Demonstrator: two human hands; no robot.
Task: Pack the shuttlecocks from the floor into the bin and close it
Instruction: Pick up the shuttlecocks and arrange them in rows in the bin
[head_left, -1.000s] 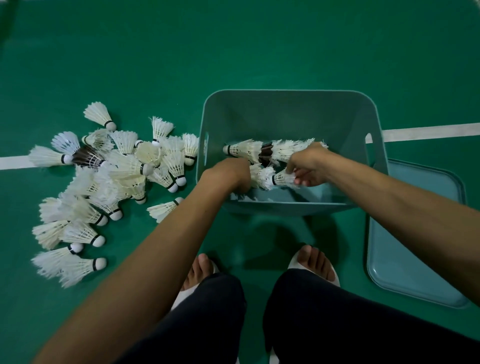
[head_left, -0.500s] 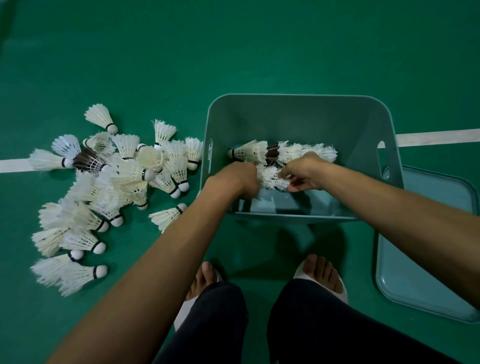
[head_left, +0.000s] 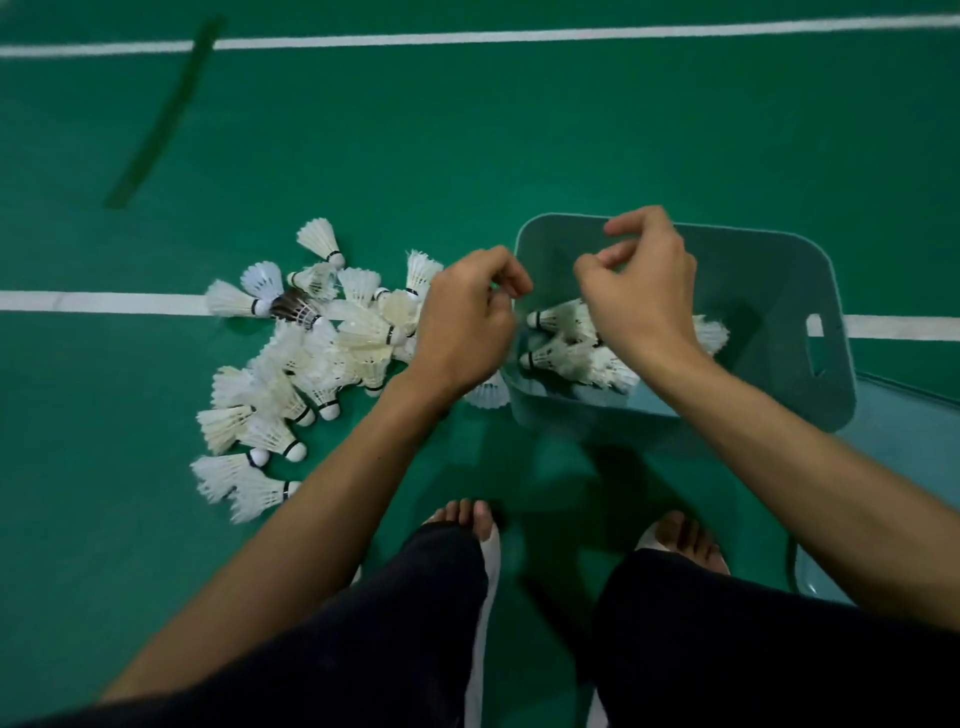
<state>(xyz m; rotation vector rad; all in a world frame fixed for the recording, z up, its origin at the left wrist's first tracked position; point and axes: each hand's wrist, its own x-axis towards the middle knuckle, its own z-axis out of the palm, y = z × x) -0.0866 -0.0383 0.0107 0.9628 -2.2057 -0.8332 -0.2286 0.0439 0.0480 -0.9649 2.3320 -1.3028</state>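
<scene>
Your left hand (head_left: 467, 317) and right hand (head_left: 641, 291), fingers loosely curled and empty, hover over the bin (head_left: 769, 280) and its shuttlecocks (head_left: 576, 343).

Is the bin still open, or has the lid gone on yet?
Open. The bin shows its inside and some shuttlecocks; the lid lies on the floor at its right.

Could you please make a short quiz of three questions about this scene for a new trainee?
1. True or false: the bin already holds some shuttlecocks.
2. Where is the big pile of shuttlecocks? A) in front of the bin B) on the floor to the person's left of the bin C) on the lid
3. Does the left hand or the right hand hold a shuttlecock?

Key: 1 true. 2 B. 3 Neither; both hands look empty, fingers loosely curled, above the bin's left part.
</scene>
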